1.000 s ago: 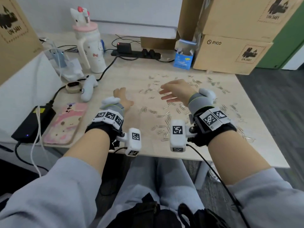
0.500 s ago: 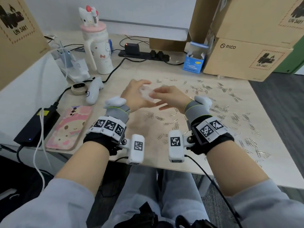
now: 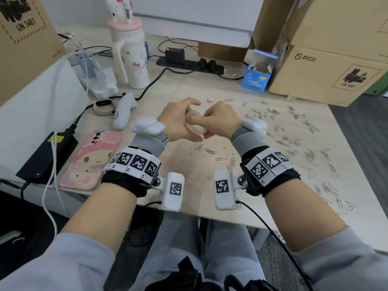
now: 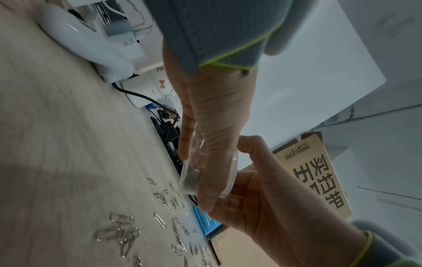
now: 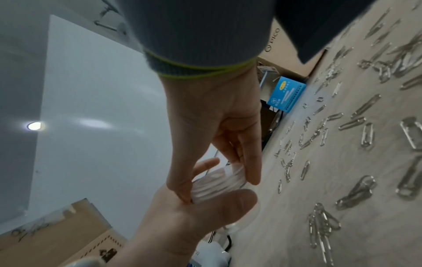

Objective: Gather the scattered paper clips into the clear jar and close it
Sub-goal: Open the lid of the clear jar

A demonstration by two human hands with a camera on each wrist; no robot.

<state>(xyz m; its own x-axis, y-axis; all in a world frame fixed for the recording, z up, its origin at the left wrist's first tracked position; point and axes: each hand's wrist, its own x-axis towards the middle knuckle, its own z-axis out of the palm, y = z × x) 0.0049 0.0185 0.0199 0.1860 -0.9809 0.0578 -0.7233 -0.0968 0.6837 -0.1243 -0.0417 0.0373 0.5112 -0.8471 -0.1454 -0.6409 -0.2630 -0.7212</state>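
Observation:
A small clear jar (image 3: 194,123) is held above the wooden table (image 3: 184,164), between both hands. My left hand (image 3: 180,122) grips its body, thumb across the front. My right hand (image 3: 216,120) pinches the jar's ridged top end (image 5: 217,184) with thumb and fingers. Whether the lid is seated or loose is hidden by the fingers. In the left wrist view the jar (image 4: 228,173) looks see-through, with a dark patch at its lower end. Several silver paper clips (image 3: 270,113) lie scattered over the table's middle and right, more near the front right edge (image 3: 329,190).
A phone in a pink case (image 3: 90,158), a black adapter (image 3: 48,156) and a white controller (image 3: 123,112) lie at the left. A cat-themed tumbler (image 3: 130,59), a power strip (image 3: 189,64), a blue box (image 3: 257,76) and cardboard boxes (image 3: 327,78) line the back.
A second ago my hands were apart, the right open over the clips. They came together at the table's middle and now both grip the clear jar.

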